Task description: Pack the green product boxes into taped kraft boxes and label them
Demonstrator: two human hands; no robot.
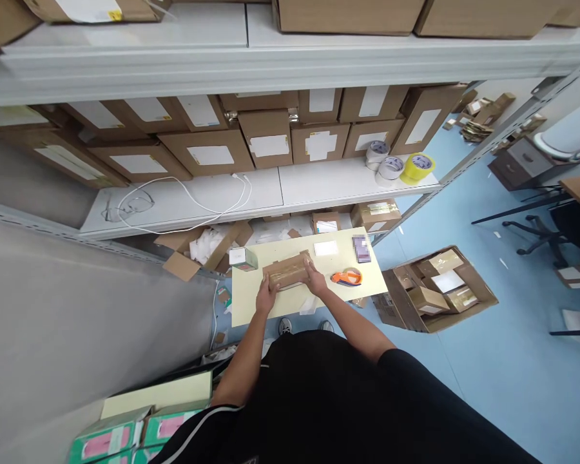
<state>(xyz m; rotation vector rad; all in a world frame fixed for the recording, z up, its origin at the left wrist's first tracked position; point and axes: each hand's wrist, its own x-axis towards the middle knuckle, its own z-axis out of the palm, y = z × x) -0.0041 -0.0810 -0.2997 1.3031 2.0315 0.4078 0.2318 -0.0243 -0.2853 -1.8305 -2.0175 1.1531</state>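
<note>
Brown taped cardboard package [287, 267] at mid-bench [245, 301], between the two hands; whether it touches the surface, cannot tell. Left hand [267, 296] grasps its left end, fingers against the cardboard; right hand [314, 278] grasps the right end likewise. Orange tape dispenser [347, 278] lies near the right hand, small green-and-white box [244, 258] left of the package.

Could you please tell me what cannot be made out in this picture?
Head view: the contents of the brown cardboard package held by the left hand and right hand, hidden by its own walls.
Head view: the face of the dark purple rectangular object, obscured by pixel blocks.
Head view: print on the white paper labels of the shelved boxes, too small to read.
Head view: tops of the uppermost brown cardboard boxes, cut off by the top edge.
</note>
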